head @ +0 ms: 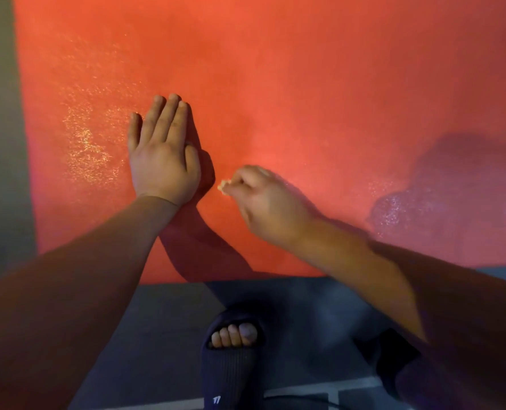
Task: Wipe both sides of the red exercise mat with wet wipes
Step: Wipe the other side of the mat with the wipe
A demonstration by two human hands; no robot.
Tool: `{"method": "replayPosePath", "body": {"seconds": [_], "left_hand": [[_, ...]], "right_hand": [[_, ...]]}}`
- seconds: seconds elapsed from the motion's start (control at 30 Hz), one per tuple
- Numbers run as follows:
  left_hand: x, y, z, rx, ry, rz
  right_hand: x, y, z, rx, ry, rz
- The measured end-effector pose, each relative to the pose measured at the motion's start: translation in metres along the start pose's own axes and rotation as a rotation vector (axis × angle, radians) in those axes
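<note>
Head view: the red exercise mat [305, 69] lies flat on the grey floor [163, 321]. On the mat the left hand [163, 155] presses with straight fingers [170, 116]; just beside it, the right hand [263, 199] pinches a small wet wipe [223, 186].

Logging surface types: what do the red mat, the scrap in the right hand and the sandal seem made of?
The red exercise mat looks like foam: matte, grainy, damp patches glinting. The scrap pinched by the right hand is a pale crumpled wad, probably a wet wipe; too small to confirm. The sandal looks moulded rubber or foam: dark, ribbed, matte.
</note>
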State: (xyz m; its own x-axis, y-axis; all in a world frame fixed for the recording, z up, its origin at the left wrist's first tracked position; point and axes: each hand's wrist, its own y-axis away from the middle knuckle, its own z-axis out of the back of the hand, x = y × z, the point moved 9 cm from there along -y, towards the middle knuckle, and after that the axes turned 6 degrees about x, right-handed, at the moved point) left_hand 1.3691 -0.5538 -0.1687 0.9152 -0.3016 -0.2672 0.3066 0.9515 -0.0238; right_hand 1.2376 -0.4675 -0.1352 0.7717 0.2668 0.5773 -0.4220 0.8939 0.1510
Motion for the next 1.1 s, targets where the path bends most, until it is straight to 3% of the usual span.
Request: {"method": "replayPosePath", "body": {"seconds": [0.17,0.23,0.3,0.4,0.47,0.67,0.73,0.83,0.9,0.97,1.1], "left_hand": [[-0.001,0.0,0.001,-0.003,-0.001,-0.005],[0.0,0.0,0.001,-0.003,0.005,-0.003],[-0.001,0.0,0.001,-0.006,0.011,0.008],[-0.001,0.0,0.003,0.002,0.017,0.031],[-0.003,-0.001,0.003,0.021,0.009,0.045],[-0.011,0.041,0.01,0.088,0.007,0.06],[-0.018,0.075,0.011,0.104,-0.013,0.026],[-0.022,0.104,0.005,0.132,-0.053,-0.005],[-0.019,0.104,0.002,0.133,-0.05,0.0],[-0.016,0.104,0.001,0.134,-0.043,-0.007],[-0.015,0.107,0.003,0.112,-0.02,-0.016]], "right_hand": [[0.036,0.072,-0.038,0.384,-0.015,0.254],[0.032,0.067,-0.028,0.419,0.022,0.307],[0.011,0.033,-0.004,0.253,0.059,0.217],[-0.038,-0.006,0.033,-0.06,0.095,-0.095],[-0.038,0.004,0.021,-0.047,0.086,-0.147],[0.014,0.082,-0.016,0.344,0.021,0.18],[-0.007,0.068,0.001,0.268,0.045,0.129],[-0.063,0.038,0.042,-0.096,0.089,-0.164],[-0.074,0.038,0.04,-0.155,0.089,-0.282],[-0.047,0.055,0.014,-0.081,0.051,-0.204],[0.019,0.109,-0.033,0.345,-0.007,0.131]]}}
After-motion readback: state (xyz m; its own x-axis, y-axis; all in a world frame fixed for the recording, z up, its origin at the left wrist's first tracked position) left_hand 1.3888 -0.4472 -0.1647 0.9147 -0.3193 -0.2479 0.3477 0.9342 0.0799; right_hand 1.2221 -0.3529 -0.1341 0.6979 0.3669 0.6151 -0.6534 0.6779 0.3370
